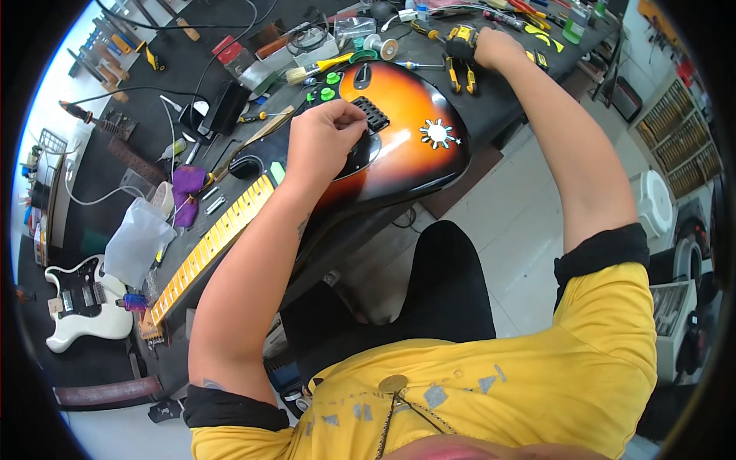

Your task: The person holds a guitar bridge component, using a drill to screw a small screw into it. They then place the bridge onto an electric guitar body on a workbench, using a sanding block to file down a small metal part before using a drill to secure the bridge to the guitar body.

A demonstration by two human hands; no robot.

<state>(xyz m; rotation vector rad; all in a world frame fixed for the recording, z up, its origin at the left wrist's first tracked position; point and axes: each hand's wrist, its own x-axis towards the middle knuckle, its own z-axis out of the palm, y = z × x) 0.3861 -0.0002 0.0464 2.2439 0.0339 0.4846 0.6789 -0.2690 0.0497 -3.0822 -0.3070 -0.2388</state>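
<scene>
The sunburst electric guitar (399,146), judged heavy, rigid and glossy-slick, best gripped at neck and body edge, is laid flat across the dark workbench (153,69), its bridge (372,113) pinched by the closed left hand (326,138), while a yellow-black tool (462,38) is grasped by the right hand (494,47).

A sunburst electric guitar (399,146) lies flat on the dark workbench, maple neck pointing left.

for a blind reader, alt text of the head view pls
A person's left hand pinches at the bridge of a sunburst electric guitar lying on a cluttered workbench, while the right hand reaches among tools at the far edge.
</scene>
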